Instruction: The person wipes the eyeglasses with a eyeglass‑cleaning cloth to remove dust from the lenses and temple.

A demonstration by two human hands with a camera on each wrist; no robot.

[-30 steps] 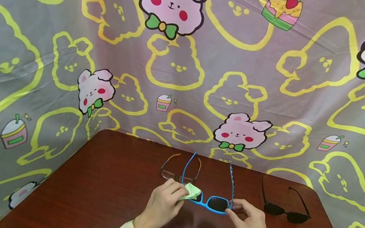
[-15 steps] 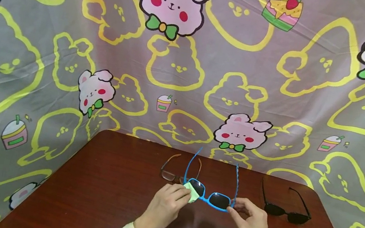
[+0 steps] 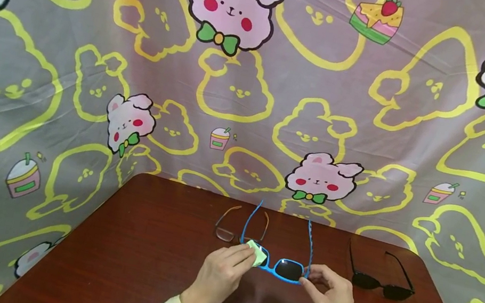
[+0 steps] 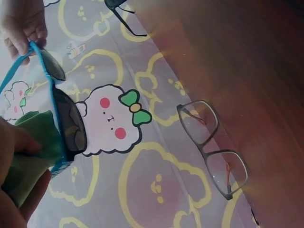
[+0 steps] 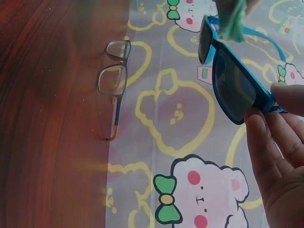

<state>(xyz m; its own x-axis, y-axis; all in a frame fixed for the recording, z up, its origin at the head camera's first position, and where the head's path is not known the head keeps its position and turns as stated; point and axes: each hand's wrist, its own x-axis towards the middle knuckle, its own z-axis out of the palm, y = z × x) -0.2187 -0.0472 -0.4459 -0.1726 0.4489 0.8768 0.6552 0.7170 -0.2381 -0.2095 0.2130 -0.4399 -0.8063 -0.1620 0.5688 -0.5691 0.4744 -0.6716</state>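
Blue-framed sunglasses (image 3: 288,270) with dark lenses are held up over the table, arms unfolded and pointing away from me. My right hand (image 3: 333,300) pinches them at the right hinge corner, thumb on one side and fingers on the other in the right wrist view. My left hand (image 3: 223,275) grips a light green cloth (image 3: 257,254) and presses it to the left lens, covering part of it. In the left wrist view the folded cloth (image 4: 40,137) lies between thumb and fingers against the blue frame.
Clear-lens eyeglasses (image 3: 224,234) with brownish arm tips lie behind the left hand. Black sunglasses (image 3: 382,285) lie on the right of the brown table (image 3: 132,251). A patterned cloth curtain (image 3: 248,120) rises behind the table and along its sides.
The blue sunglasses tilted up and then back down a little. The left hand's cloth shifted over the left lens. The right hand keeps its pinch at the corner.
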